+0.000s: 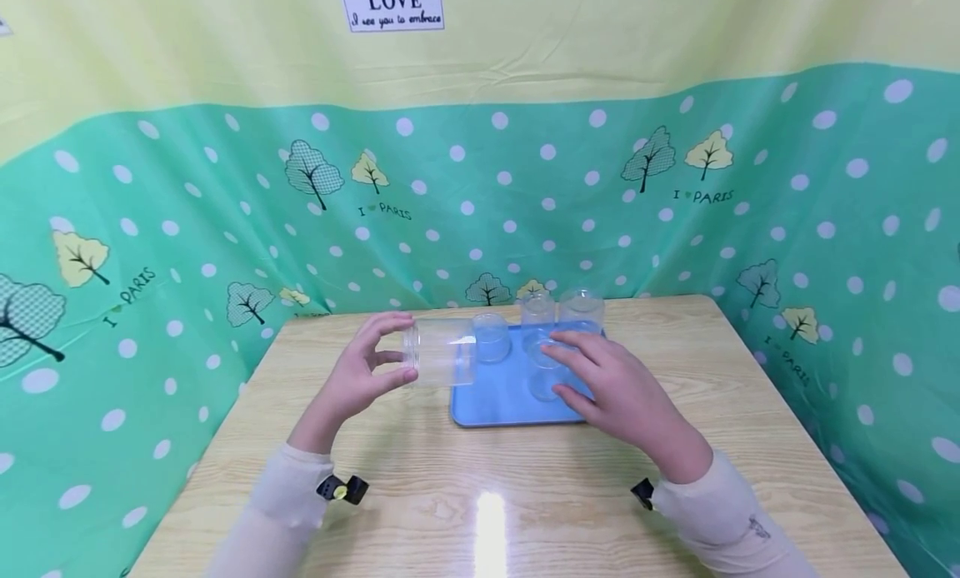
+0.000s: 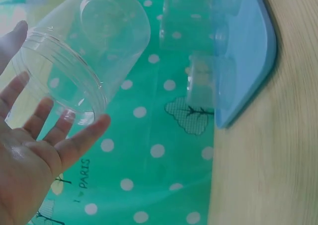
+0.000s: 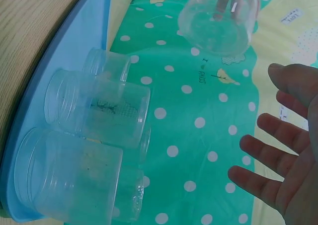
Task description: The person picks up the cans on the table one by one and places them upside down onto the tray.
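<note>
My left hand (image 1: 360, 374) grips a clear plastic jar (image 1: 444, 353) by its threaded mouth end, thumb and fingertips around the rim. The jar lies sideways in the air, its closed base pointing right, over the left part of a blue tray (image 1: 491, 407). On that tray stand several similar clear jars (image 3: 119, 113), threaded mouths down in the right wrist view. My right hand (image 1: 626, 391) hovers above the tray's right side with its fingers spread and holding nothing. In the head view it partly covers the jars there; the right wrist view shows it apart from them.
The tray rests on a light wooden table (image 1: 420, 495), towards its far edge. A green and yellow curtain (image 1: 465, 186) with dots and trees surrounds the back and sides. Two jars (image 1: 581, 307) stand at the tray's back right, close to the curtain.
</note>
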`<state>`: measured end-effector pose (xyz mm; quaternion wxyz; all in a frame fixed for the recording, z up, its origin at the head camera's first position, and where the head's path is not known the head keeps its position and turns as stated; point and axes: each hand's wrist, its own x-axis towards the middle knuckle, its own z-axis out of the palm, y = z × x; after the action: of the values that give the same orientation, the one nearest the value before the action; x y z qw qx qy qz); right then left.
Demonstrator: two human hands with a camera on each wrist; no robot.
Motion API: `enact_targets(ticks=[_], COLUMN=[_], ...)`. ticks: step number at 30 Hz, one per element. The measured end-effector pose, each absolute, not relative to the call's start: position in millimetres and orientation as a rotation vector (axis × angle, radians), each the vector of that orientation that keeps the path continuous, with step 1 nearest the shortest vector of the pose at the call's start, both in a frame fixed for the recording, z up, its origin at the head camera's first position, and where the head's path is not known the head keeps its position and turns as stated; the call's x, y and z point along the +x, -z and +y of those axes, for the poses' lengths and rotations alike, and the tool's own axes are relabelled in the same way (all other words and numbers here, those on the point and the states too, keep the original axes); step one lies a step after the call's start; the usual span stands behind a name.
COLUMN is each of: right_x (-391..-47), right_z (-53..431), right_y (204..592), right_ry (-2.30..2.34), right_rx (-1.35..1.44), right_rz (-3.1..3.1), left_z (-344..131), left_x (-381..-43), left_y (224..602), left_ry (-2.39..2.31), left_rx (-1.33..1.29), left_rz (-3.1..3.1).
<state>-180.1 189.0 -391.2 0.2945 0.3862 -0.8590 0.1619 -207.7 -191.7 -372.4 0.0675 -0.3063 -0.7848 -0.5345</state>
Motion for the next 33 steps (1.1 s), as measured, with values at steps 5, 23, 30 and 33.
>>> enact_targets(ticks=[5,23,30,33], right_x=[-179.6,-181.2,-180.5,-180.6], right_z=[188.9,183.7,183.3,182.9], right_y=[391.1,393.3,393.8,394.8], right_ry=[-0.478,-0.552,-0.586,-0.608], right_rx=[1.003,1.007,1.000,1.007], right_rz=[-2.293,-2.282,-2.295,-2.298], left_z=[-190.0,-185.8,-183.1,-181.1], left_x=[-206.1,-199.0,-197.7,-197.0], left_y=[381.5,398.3,400.1,401.5], left_ry=[1.642,1.810,1.817,1.840], left_rx=[-0.965,-1.160,-1.168,-1.187], left_rz=[-2.301,-2.049,-2.043,-2.021])
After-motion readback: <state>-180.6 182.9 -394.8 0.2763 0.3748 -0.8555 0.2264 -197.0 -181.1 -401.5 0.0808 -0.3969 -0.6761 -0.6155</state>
